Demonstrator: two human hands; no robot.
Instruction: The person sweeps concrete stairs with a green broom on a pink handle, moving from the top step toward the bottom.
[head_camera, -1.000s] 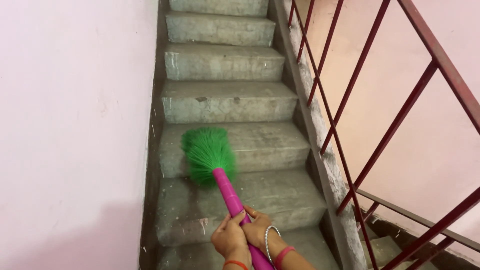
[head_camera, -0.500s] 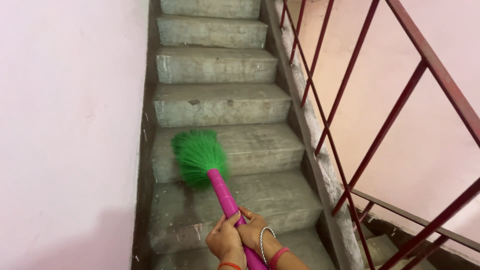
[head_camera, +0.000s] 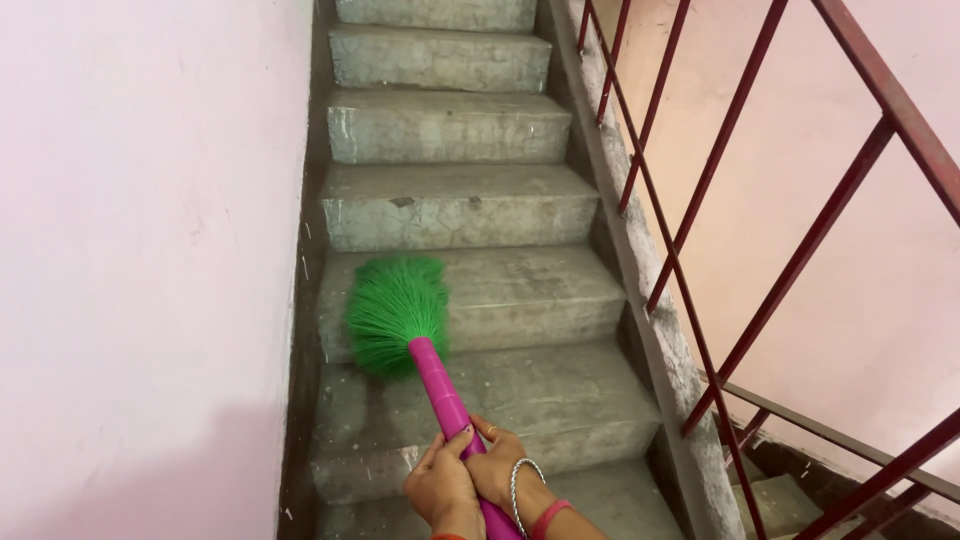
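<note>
I hold a broom with a pink handle (head_camera: 437, 383) and green bristles (head_camera: 394, 311). My left hand (head_camera: 440, 490) and my right hand (head_camera: 500, 468) are both wrapped round the lower part of the handle, side by side. The bristles rest on the left part of a grey concrete step (head_camera: 530, 290), close to the pink wall. A silver bangle and a red band sit on my right wrist.
Bare concrete stairs (head_camera: 450, 120) rise ahead. A pink wall (head_camera: 150, 250) closes the left side. A dark red metal railing (head_camera: 700, 270) on a concrete kerb runs up the right side, with a lower flight behind it.
The broom head has shifted slightly left along the step, toward the wall. My hands have dropped a little lower in view.
</note>
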